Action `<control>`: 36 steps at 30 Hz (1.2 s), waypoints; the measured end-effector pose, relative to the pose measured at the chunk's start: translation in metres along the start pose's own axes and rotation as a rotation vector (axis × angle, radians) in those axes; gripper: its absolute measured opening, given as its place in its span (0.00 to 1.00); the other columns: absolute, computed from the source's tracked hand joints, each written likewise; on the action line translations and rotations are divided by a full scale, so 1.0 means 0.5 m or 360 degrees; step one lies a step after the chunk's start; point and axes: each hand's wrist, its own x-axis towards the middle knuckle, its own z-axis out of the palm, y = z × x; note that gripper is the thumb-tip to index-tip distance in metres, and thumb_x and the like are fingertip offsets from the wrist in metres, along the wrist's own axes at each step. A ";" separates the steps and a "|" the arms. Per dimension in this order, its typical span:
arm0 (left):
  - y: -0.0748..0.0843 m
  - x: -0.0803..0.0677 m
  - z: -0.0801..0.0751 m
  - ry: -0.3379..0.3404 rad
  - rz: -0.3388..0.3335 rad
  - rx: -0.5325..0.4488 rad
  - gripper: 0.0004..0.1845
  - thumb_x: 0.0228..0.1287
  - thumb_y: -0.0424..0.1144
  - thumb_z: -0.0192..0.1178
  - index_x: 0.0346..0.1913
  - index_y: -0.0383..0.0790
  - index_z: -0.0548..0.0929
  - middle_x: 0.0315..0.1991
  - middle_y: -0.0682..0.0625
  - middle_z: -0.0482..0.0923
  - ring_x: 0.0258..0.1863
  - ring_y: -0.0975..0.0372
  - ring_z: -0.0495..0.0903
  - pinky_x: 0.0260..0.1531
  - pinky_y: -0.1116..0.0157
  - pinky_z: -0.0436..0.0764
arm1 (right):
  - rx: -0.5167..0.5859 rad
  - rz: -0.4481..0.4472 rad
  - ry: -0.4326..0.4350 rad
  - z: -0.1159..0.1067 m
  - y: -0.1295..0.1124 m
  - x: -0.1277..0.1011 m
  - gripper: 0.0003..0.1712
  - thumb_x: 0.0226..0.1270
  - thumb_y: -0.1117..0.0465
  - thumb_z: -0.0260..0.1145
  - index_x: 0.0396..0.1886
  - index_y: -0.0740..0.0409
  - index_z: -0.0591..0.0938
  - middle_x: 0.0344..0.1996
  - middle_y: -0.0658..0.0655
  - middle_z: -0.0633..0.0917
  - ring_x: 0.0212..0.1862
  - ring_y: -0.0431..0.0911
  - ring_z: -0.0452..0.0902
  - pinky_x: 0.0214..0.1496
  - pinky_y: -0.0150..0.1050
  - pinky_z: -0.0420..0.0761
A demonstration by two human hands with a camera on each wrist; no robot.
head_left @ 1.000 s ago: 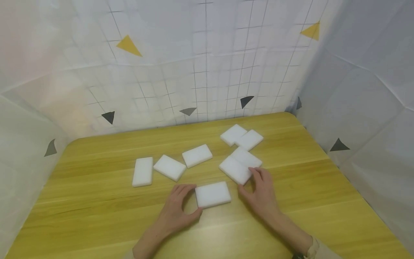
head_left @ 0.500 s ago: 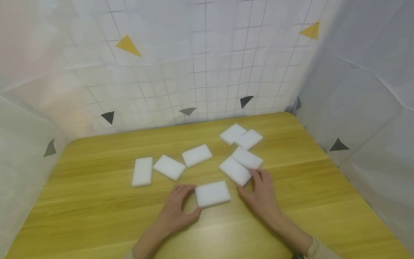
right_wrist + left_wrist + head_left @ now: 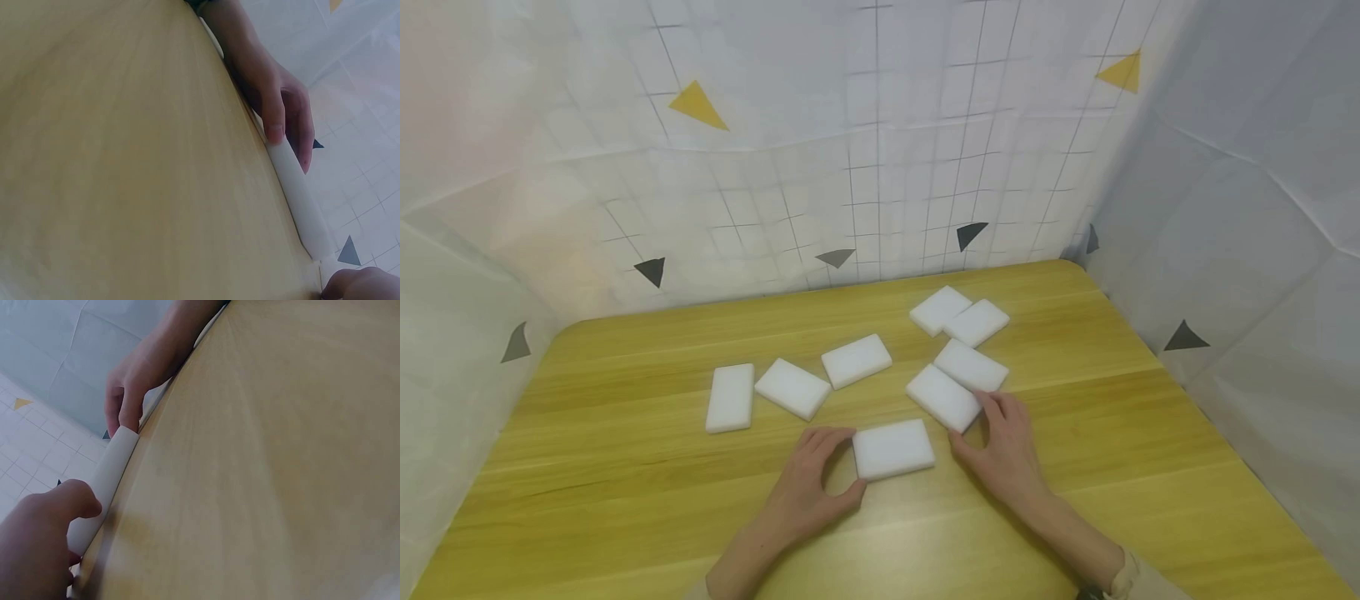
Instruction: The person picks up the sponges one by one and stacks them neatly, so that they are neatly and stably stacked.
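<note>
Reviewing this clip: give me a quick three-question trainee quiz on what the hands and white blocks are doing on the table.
1. True or false: the left hand grips the nearest white block at its left end.
2. How many white blocks lie on the wooden table?
3. Which block do the fingers of the right hand touch: A) the nearest one, B) the angled block just beyond it, C) the leftmost one?

Key: 1 true; 2 eight; 3 B.
</note>
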 end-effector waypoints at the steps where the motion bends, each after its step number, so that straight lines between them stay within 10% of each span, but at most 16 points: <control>1: 0.000 0.000 0.000 0.0001 0.0003 0.0000 0.32 0.48 0.45 0.76 0.59 0.43 0.79 0.56 0.56 0.79 0.58 0.63 0.72 0.60 0.57 0.78 | 0.0003 0.0003 -0.0002 0.000 -0.001 0.000 0.36 0.49 0.55 0.79 0.56 0.69 0.78 0.48 0.64 0.76 0.52 0.58 0.70 0.53 0.52 0.72; 36: 0.003 0.000 -0.001 -0.0019 -0.0015 0.0019 0.32 0.50 0.46 0.75 0.60 0.45 0.79 0.56 0.57 0.79 0.59 0.63 0.73 0.60 0.55 0.78 | 0.0183 -0.0305 0.0219 0.005 -0.003 -0.002 0.36 0.47 0.60 0.75 0.58 0.69 0.79 0.53 0.64 0.79 0.54 0.57 0.73 0.54 0.45 0.73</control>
